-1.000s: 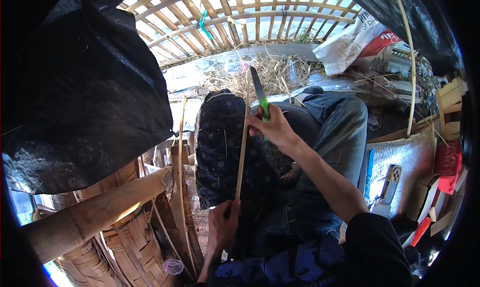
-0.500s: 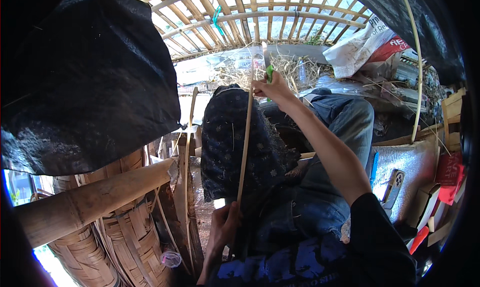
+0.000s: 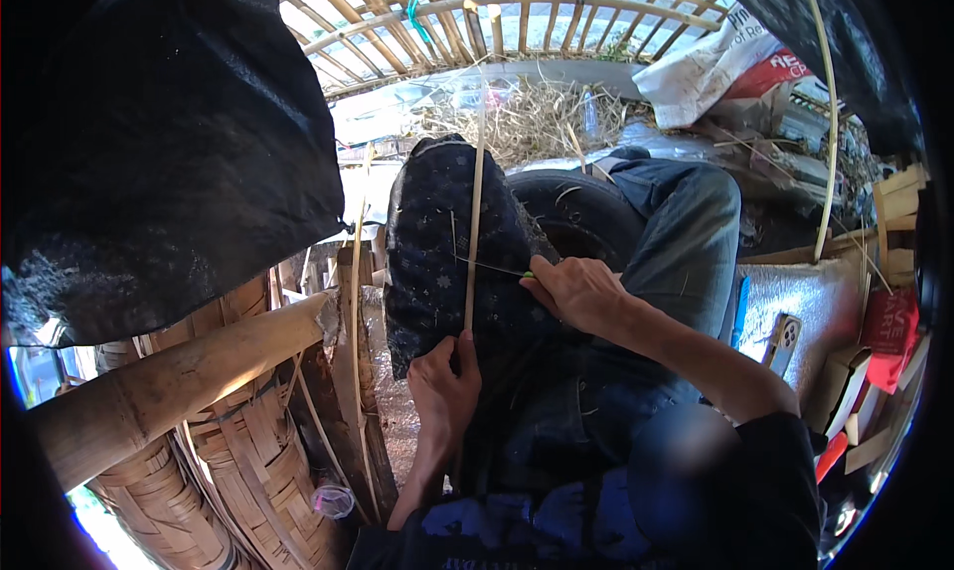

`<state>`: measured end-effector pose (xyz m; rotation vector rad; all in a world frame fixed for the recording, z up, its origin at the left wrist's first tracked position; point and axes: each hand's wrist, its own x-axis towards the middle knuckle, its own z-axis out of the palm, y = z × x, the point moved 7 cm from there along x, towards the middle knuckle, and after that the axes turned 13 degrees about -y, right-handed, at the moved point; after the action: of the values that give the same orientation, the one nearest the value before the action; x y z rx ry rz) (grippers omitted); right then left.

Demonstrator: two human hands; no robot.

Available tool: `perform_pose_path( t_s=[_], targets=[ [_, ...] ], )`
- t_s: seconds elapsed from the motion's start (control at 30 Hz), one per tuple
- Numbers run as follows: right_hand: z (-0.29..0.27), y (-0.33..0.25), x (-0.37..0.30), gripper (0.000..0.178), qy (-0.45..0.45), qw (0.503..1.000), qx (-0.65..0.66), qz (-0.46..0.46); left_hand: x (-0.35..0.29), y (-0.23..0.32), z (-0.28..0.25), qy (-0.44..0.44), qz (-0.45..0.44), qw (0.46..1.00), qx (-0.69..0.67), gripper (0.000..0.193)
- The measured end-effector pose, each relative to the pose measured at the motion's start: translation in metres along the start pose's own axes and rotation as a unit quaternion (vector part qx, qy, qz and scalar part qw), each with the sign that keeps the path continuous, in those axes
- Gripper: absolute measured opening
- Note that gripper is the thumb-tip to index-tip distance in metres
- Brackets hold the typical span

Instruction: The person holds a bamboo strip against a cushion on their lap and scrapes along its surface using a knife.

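Note:
A long, thin bamboo strip (image 3: 477, 207) runs upright over a dark patterned cloth (image 3: 419, 232) that covers my left knee. My left hand (image 3: 444, 381) pinches the strip near its lower visible part, thumb against the fingers. In my right hand (image 3: 586, 294) is a knife (image 3: 497, 267), its green handle mostly hidden by my fingers. Its thin blade points left and crosses the strip above my left hand; whether it cuts into it I cannot tell.
A thick bamboo pole (image 3: 189, 386) and woven bamboo baskets (image 3: 268, 461) stand at the left, beside a hanging black sheet (image 3: 169, 172). Beyond my knees lie a tire (image 3: 586, 207), straw shavings (image 3: 517, 123) and a bamboo-slat fence (image 3: 547, 13). A phone (image 3: 783, 343) lies at the right.
My right hand has come back from the strip's far part toward me, bringing the knife across the strip. My left hand has moved forward and up, still pinching the strip.

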<state>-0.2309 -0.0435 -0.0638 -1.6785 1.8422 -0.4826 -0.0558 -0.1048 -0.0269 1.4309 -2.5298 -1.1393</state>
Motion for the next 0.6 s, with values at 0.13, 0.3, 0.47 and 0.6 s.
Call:
perform_pose_path(
  t_s=[0.13, 0.3, 0.47, 0.6],
  targets=[
    [0.005, 0.0, 0.006, 0.032, 0.003, 1.0, -0.029, -0.01, -0.009, -0.004, -0.001, -0.002, -0.029, 0.999, -0.026, 0.036],
    [0.012, -0.01, 0.008, 0.033, -0.023, 0.997, -0.071, -0.02, -0.024, -0.016, 0.0, -0.021, -0.093, 0.994, -0.047, 0.036],
    [0.02, -0.013, 0.004, 0.037, -0.116, 0.991, -0.07, 0.012, -0.022, -0.007, -0.001, -0.007, -0.082, 0.994, -0.073, 0.035],
    [0.026, -0.012, 0.008, 0.038, -0.13, 0.989, -0.06, 0.021, -0.024, -0.012, 0.003, -0.038, -0.089, 0.994, -0.058, 0.04]
  ],
)
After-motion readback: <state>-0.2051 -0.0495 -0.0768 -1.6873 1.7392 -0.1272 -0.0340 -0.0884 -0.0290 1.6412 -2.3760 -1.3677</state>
